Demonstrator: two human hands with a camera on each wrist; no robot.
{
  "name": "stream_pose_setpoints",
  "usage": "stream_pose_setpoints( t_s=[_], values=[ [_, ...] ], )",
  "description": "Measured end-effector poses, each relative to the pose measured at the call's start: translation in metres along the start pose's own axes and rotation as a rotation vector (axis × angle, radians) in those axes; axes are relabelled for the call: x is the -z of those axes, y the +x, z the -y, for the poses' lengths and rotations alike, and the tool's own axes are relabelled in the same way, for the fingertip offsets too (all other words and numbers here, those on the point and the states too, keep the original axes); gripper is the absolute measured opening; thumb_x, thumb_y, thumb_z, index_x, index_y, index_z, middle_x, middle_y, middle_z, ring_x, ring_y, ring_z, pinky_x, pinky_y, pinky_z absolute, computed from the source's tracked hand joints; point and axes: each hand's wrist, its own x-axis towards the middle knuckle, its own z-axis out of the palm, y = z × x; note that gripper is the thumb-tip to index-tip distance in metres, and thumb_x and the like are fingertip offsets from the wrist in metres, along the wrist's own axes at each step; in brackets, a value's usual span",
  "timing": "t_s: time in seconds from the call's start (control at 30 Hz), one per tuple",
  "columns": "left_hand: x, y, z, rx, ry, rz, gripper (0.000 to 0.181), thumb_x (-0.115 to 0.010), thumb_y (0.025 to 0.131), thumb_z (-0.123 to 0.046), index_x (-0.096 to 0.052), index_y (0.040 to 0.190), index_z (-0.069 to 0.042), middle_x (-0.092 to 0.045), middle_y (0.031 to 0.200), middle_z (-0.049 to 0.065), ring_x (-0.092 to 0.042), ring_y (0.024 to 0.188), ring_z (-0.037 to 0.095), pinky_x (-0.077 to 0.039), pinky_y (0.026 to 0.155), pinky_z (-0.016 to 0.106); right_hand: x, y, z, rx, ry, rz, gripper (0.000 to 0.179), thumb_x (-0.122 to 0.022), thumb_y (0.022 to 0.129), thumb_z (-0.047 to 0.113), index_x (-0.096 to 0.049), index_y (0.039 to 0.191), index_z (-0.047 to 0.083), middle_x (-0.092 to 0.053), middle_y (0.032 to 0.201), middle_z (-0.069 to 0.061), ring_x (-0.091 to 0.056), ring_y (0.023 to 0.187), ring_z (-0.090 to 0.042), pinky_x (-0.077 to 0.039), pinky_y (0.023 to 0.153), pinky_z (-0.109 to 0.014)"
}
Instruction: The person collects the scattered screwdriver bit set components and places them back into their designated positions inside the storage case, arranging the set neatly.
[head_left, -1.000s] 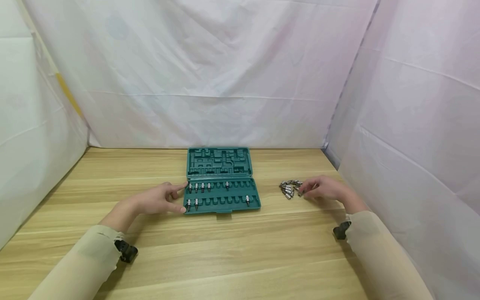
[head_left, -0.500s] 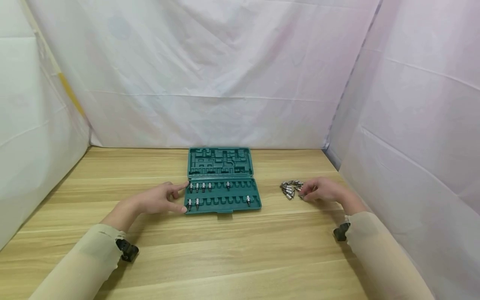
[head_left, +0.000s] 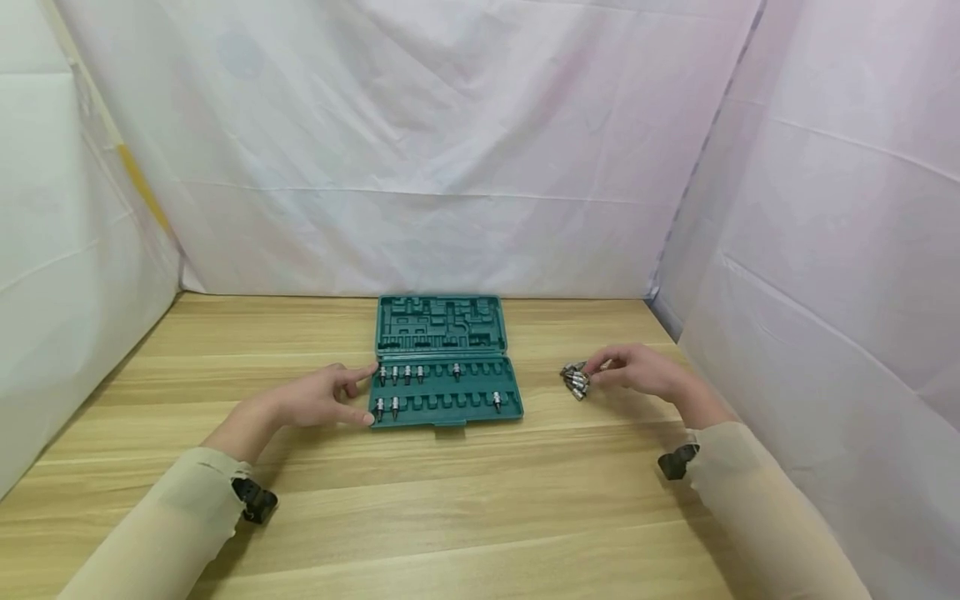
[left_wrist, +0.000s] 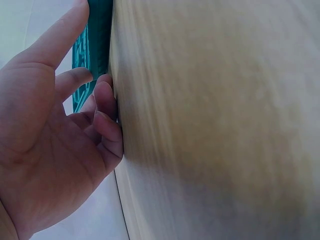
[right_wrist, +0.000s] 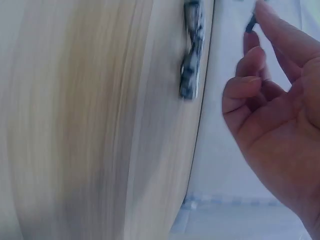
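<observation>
A green plastic case lies unfolded on the table, several silver-and-dark bit sockets upright in two rows of slots. At its left side is my left hand, thumb and index finger stretched against the case's edge. The left wrist view shows its other fingers loosely bent by the tabletop. My right hand is raised slightly over a small pile of bit sockets right of the case. Between its thumb and index finger it pinches one bit socket, whose dark end shows in the right wrist view.
The case's moulded lid leans back behind the slots. White cloth hangs behind the wooden table and on both sides. A dark camera sits on each wrist.
My right hand has lifted off the right side of the pile with a bit socket and shifted left over the pile. The left hand and the case have stayed put.
</observation>
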Motion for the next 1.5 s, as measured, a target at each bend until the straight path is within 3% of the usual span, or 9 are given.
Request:
stream_pose_setpoints(
  t_s=[0.13, 0.4, 0.47, 0.57, 0.67, 0.77, 1.07, 1.23, 1.5],
  values=[
    [-0.001, 0.001, 0.002, 0.008, 0.005, -0.001, 0.102, -0.086, 0.096, -0.045, -0.028, 0.174, -0.012, -0.055, 0.130, 0.018, -0.055, 0.118, 0.029, -0.050, 0.098, 0.043, -0.010, 0.008, 0.015, 0.020, 0.069, -0.003, 0.029, -0.077, 0.105, 0.031, -0.078, 0.130, 0.015, -0.076, 0.121, -0.010, -0.069, 0.108, -0.036, -0.058, 0.094, -0.048],
    [-0.001, 0.000, 0.002, 0.009, -0.003, 0.007, 0.102, -0.085, 0.097, -0.044, -0.027, 0.175, -0.012, -0.054, 0.130, 0.018, -0.056, 0.117, 0.029, -0.050, 0.098, 0.044, -0.027, 0.026, 0.038, 0.068, 0.130, 0.033, 0.040, -0.070, 0.110, 0.037, -0.069, 0.141, 0.013, -0.072, 0.121, -0.021, -0.056, 0.086, -0.045, -0.048, 0.066, -0.037],
    [-0.001, 0.000, 0.002, 0.005, -0.006, 0.010, 0.102, -0.085, 0.097, -0.043, -0.027, 0.175, -0.011, -0.054, 0.130, 0.018, -0.056, 0.117, 0.029, -0.050, 0.097, 0.044, -0.031, 0.029, 0.044, 0.093, 0.172, 0.032, 0.040, -0.067, 0.111, 0.035, -0.066, 0.146, 0.015, -0.071, 0.125, -0.025, -0.059, 0.088, -0.046, -0.052, 0.069, -0.040],
    [-0.001, 0.000, 0.003, 0.002, -0.005, 0.009, 0.101, -0.085, 0.097, -0.043, -0.027, 0.175, -0.011, -0.054, 0.130, 0.018, -0.056, 0.116, 0.029, -0.050, 0.096, 0.044, -0.038, 0.034, 0.053, 0.130, 0.267, 0.039, 0.042, -0.064, 0.114, 0.029, -0.062, 0.153, 0.012, -0.069, 0.135, -0.028, -0.066, 0.103, -0.046, -0.060, 0.086, -0.052],
    [-0.001, 0.001, 0.004, 0.010, -0.007, 0.007, 0.102, -0.085, 0.097, -0.044, -0.027, 0.175, -0.013, -0.053, 0.130, 0.018, -0.055, 0.116, 0.029, -0.049, 0.096, 0.042, -0.045, 0.039, 0.061, 0.161, 0.343, 0.052, 0.045, -0.062, 0.114, 0.023, -0.059, 0.155, 0.004, -0.067, 0.141, -0.031, -0.070, 0.113, -0.044, -0.058, 0.101, -0.063],
    [-0.001, 0.001, 0.005, 0.007, 0.002, 0.006, 0.102, -0.084, 0.097, -0.045, -0.026, 0.175, -0.012, -0.053, 0.129, 0.018, -0.054, 0.116, 0.029, -0.049, 0.095, 0.041, -0.052, 0.045, 0.067, 0.186, 0.381, 0.067, 0.047, -0.063, 0.114, 0.020, -0.056, 0.156, -0.001, -0.066, 0.141, -0.032, -0.073, 0.114, -0.040, -0.056, 0.105, -0.064],
    [-0.001, 0.001, 0.004, 0.001, 0.008, -0.002, 0.102, -0.085, 0.097, -0.044, -0.027, 0.175, -0.012, -0.054, 0.129, 0.018, -0.056, 0.117, 0.030, -0.050, 0.097, 0.044, -0.072, 0.059, 0.088, 0.198, 0.418, 0.061, 0.048, -0.068, 0.111, 0.019, -0.058, 0.154, 0.001, -0.070, 0.133, -0.028, -0.076, 0.114, -0.038, -0.059, 0.105, -0.058],
    [-0.001, 0.001, 0.003, 0.001, 0.009, -0.003, 0.103, -0.085, 0.096, -0.045, -0.027, 0.175, -0.012, -0.055, 0.130, 0.018, -0.056, 0.119, 0.030, -0.050, 0.097, 0.045, -0.081, 0.067, 0.099, 0.192, 0.401, 0.045, 0.049, -0.073, 0.108, 0.024, -0.061, 0.150, 0.001, -0.073, 0.120, -0.016, -0.073, 0.113, -0.041, -0.061, 0.102, -0.052],
    [-0.001, 0.002, 0.003, 0.013, 0.013, -0.007, 0.103, -0.085, 0.096, -0.046, -0.027, 0.175, -0.014, -0.055, 0.130, 0.018, -0.054, 0.117, 0.029, -0.048, 0.097, 0.044, -0.094, 0.084, 0.110, 0.230, 0.387, 0.038, 0.046, -0.076, 0.107, 0.023, -0.064, 0.145, 0.001, -0.074, 0.111, -0.007, -0.069, 0.097, -0.031, -0.061, 0.092, -0.047]
  ],
)
